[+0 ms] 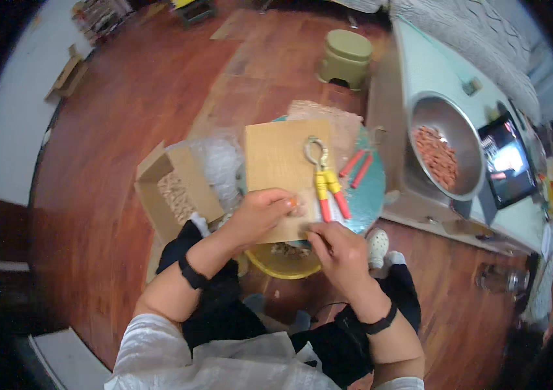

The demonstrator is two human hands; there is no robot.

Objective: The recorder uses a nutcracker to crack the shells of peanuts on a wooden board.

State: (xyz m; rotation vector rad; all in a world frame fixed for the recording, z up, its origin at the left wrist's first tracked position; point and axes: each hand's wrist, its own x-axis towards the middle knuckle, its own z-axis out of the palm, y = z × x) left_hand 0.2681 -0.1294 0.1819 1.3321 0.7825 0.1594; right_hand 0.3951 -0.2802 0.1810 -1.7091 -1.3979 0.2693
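My left hand (265,213) is over the near part of a wooden board (276,149), its fingertips pinched on a small orange-brown nut kernel (293,202). My right hand (341,250) is at the board's near right edge, fingers curled together; what they hold, if anything, is hidden. Nutcracker pliers (326,179) with yellow and red handles lie on the board, jaws pointing away from me. Below the board's near edge shows a yellow basin (283,268) with shell bits in it.
Left of the board stands a cardboard box (153,185) of pale nuts beside clear plastic (219,166). A red-handled tool (360,170) lies on the round teal table (374,188). On the right counter are a steel bowl (475,170) of reddish kernels and a screen (509,162). A green stool (347,57) stands beyond.
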